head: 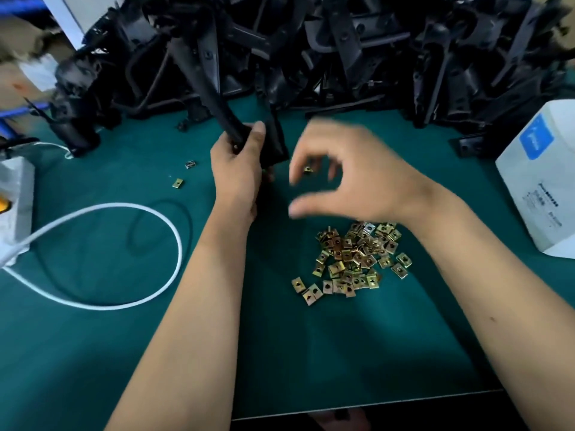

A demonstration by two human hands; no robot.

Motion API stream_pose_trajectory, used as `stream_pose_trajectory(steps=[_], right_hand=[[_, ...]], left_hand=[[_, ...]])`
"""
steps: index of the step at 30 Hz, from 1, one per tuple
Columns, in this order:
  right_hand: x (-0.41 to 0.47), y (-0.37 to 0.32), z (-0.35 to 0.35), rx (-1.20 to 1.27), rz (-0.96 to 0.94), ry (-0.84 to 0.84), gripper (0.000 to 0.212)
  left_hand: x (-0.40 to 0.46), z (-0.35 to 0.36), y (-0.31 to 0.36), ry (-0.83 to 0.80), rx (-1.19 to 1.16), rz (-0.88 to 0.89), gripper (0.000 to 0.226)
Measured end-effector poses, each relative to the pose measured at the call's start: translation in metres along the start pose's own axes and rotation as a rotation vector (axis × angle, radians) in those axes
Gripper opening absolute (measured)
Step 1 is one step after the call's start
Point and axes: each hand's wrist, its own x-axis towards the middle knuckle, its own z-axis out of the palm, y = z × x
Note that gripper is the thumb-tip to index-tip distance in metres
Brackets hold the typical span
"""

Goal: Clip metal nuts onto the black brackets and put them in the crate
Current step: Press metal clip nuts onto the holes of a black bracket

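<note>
Non-task items I am seeing on my bench (357, 353), which is lying under a dark green mat:
- White cable (149, 213), curling in a wide loop at my left.
- Thin black cord (186, 225), looping just inside it.
- White box (15, 200), sitting at the left edge, an orange patch showing on it.
- White container (541, 181) with a blue label, standing at my right.

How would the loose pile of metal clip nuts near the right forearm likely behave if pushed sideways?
The pile of metal nuts would probably scatter rather than move as one: the pieces lie loose and overlapping. Being flat and squarish, they should slide on the green mat, not roll. Each looks small and thin, so probably light.
</note>
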Motion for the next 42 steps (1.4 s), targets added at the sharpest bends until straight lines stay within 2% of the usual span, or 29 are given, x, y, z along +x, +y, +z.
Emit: stream_pose_trajectory(steps=[2,3,4,5,7,10,13,17,21,24,28,30,32,37,42], right_hand=[[-0.009,-0.016,0.007,0.006,0.066,-0.496,0.049],[-0.013,-0.020,0.015,-0.059,0.072,-0.666,0.056],[-0.016,-0.021,0.022,-0.139,0.045,-0.737,0.061],[-0.017,-0.021,0.029,-0.196,0.005,-0.732,0.061],[-0.013,-0.019,0.035,-0.149,-0.030,-0.657,0.047],[-0.003,-0.005,0.035,0.006,0.021,-0.556,0.024],[0.005,0.007,0.039,0.049,0.063,-0.425,0.019],[0.019,0.013,0.047,-0.069,0.049,-0.250,0.013],[0.018,0.018,0.056,-0.179,0.070,-0.113,0.009],[0.008,0.025,0.057,0.037,0.100,0.059,0.009],[-0.002,0.040,0.047,0.571,0.307,0.376,0.011],[-0.003,0.042,0.041,0.836,0.384,0.466,0.011],[-0.003,0.042,0.037,1.000,0.455,0.511,0.013],[-0.001,0.038,0.036,1.150,0.533,0.553,0.022],[0.000,0.031,0.039,1.206,0.549,0.622,0.019]], left_hand=[[0.003,-0.001,0.000,0.023,-0.163,-0.079,0.013],[0.003,-0.002,0.000,0.009,-0.227,-0.111,0.014],[0.003,-0.003,-0.001,-0.006,-0.279,-0.134,0.015],[0.003,-0.004,0.000,-0.013,-0.316,-0.146,0.016],[0.005,-0.006,0.001,-0.010,-0.361,-0.164,0.020],[0.007,-0.007,0.001,0.041,-0.414,-0.205,0.039],[0.008,-0.005,0.000,0.062,-0.435,-0.213,0.042],[0.006,-0.008,-0.001,0.001,-0.411,-0.192,0.046],[0.002,-0.007,-0.002,-0.069,-0.376,-0.168,0.035],[0.000,-0.007,-0.002,-0.131,-0.358,-0.177,0.029],[-0.003,-0.007,-0.001,-0.294,-0.308,-0.216,0.008],[-0.006,-0.005,-0.001,-0.390,-0.274,-0.213,0.003],[-0.008,-0.004,-0.002,-0.452,-0.239,-0.213,0.003],[-0.011,0.000,-0.004,-0.508,-0.257,-0.246,0.006],[-0.014,0.002,-0.003,-0.535,-0.306,-0.279,0.009]])
